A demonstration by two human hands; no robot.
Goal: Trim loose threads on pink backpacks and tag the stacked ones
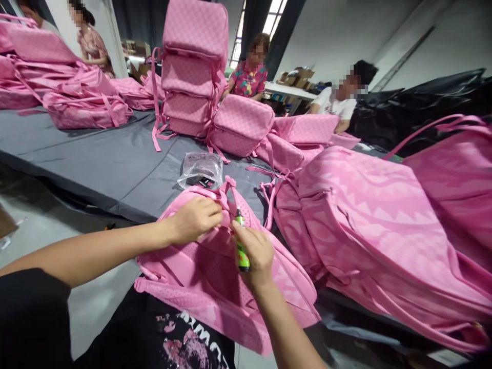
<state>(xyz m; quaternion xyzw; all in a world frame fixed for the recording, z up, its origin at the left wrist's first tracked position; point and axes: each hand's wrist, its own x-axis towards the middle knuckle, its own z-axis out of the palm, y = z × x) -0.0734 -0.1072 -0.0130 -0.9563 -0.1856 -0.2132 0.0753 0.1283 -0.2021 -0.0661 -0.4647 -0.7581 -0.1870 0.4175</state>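
Note:
A pink backpack [215, 256] lies across my lap and the table edge, its straps and perforated padding facing up. My left hand [198, 219] is closed in a pinch at the top edge, by the base of the straps; the exact bit between the fingertips is hidden. Wrapped in my right hand [255, 251] is a slim green tube [242, 254] with a black end and a pale narrow tip, pointing away from me. Its exact kind cannot be made out. Both hands are close together over the backpack. Just beyond lies a clear plastic bag [200, 170] with dark items inside.
Large pink backpacks [369, 215] crowd the right side. A tall stack of pink bags [192, 77] stands on the grey-covered table [115, 164], with more bags [86, 102] piled at left. Several people, including a person in a white shirt [338, 107], are across the table.

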